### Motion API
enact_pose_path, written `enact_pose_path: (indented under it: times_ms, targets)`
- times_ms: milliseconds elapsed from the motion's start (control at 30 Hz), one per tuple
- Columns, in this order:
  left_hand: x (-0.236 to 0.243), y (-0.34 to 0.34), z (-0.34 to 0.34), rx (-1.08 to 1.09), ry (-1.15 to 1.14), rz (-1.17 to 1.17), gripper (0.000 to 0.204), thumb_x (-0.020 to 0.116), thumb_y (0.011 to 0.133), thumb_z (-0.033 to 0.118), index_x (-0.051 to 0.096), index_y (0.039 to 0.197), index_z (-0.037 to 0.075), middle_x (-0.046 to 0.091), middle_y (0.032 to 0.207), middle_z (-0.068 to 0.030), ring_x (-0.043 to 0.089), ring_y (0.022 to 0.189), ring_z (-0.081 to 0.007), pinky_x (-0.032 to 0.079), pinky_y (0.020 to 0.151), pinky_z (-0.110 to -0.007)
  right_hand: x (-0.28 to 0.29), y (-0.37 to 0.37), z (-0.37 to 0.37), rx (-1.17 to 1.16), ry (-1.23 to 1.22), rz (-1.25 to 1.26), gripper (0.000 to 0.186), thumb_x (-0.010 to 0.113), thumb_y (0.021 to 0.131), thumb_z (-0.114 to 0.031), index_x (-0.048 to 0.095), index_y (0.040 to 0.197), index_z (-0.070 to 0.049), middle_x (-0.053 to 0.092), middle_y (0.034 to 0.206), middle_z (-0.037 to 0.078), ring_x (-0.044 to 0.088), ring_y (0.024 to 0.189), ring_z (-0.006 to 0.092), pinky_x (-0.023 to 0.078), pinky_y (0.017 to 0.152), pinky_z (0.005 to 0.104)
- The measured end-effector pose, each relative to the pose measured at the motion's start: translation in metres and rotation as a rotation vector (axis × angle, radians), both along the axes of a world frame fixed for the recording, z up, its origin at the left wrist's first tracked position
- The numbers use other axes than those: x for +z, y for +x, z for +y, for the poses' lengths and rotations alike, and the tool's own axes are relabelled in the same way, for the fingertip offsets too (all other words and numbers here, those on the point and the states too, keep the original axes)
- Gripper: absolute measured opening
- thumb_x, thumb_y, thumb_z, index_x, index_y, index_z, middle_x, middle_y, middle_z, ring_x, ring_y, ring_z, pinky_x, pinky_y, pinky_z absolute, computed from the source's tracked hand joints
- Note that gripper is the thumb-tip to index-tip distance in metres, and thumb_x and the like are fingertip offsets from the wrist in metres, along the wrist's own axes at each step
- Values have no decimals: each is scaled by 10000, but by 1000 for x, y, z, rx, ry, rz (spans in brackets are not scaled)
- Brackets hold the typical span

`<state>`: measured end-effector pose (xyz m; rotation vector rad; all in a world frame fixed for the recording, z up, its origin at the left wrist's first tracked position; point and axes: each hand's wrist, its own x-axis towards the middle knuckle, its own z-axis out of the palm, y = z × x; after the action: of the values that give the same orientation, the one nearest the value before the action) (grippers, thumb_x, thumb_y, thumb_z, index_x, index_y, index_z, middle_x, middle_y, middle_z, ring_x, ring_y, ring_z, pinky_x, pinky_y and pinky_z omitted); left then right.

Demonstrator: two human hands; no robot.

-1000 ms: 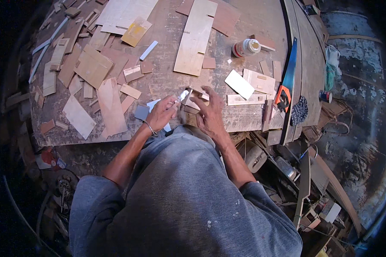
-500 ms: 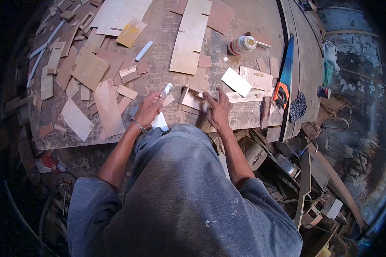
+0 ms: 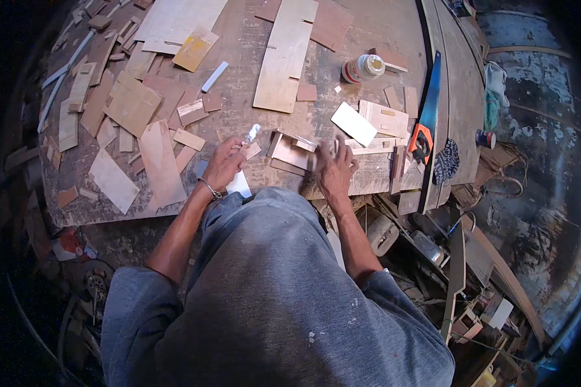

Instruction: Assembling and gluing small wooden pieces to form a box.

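Note:
My left hand is closed round a small tool whose white-smeared tip points away from me; the fingers hide its handle. Just right of it, a small open wooden box with an inner strip lies on the workbench. My right hand hovers at the box's right end, fingers apart and slightly curled, a little blurred. Nothing shows in it, and whether a fingertip touches the box I cannot tell. Below my left hand a white piece lies at the bench edge.
Loose wood offcuts cover the left of the bench. A long notched board, a glue jar, a white rectangular piece and an orange-handled handsaw lie beyond and to the right. Scrap wood clutters the floor at right.
My right hand has shifted slightly right, its fingers lifting from the box's right side and curling. My left hand stays in place with the white-tipped tool.

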<state>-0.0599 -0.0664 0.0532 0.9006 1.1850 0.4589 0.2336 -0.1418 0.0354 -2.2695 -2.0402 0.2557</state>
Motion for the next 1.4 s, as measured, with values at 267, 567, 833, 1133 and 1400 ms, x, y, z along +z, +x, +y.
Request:
enact_pose_path:
  times_ms: [267, 567, 833, 1133, 1400]
  targets:
    - [-1, 7, -2, -129, 124, 30, 182, 544, 960, 162, 543, 1072, 20, 536, 673, -18, 473, 603, -93, 390, 563, -276, 56, -53, 34, 321, 80, 381, 762, 580, 671, -7, 532, 1401, -222, 351, 1446, 249, 396, 1295, 413, 307, 1048, 532]
    - [-17, 8, -15, -131, 246, 52, 236, 562, 955, 190, 531, 1093, 1, 594, 683, -83, 539, 627, -143, 444, 597, -325, 59, -82, 41, 423, -7, 355, 830, 589, 622, -8, 525, 1403, -281, 353, 1463, 191, 361, 1331, 379, 301, 1051, 523]
    - [-11, 3, -23, -119, 246, 54, 234, 560, 964, 199, 548, 1071, -8, 605, 695, -84, 557, 633, -142, 457, 605, -315, 51, -74, 36, 309, 66, 447, 756, 574, 634, -9, 574, 1351, -249, 388, 1426, 193, 397, 1290, 373, 306, 1040, 511]
    - [3, -3, -12, -32, -197, -321, 267, 491, 974, 206, 597, 1084, -14, 584, 769, -24, 461, 597, -63, 359, 471, -205, 56, -63, 43, 309, 51, 510, 736, 579, 644, -1, 582, 1348, -215, 380, 1425, 201, 431, 1257, 383, 302, 1047, 506]
    - [9, -3, -4, -29, -367, -409, 316, 460, 985, 232, 600, 1101, -25, 528, 736, -5, 400, 554, -38, 264, 378, -177, 66, -70, 47, 378, 48, 428, 743, 565, 640, 11, 585, 1347, -215, 412, 1399, 215, 433, 1262, 392, 306, 1058, 512]
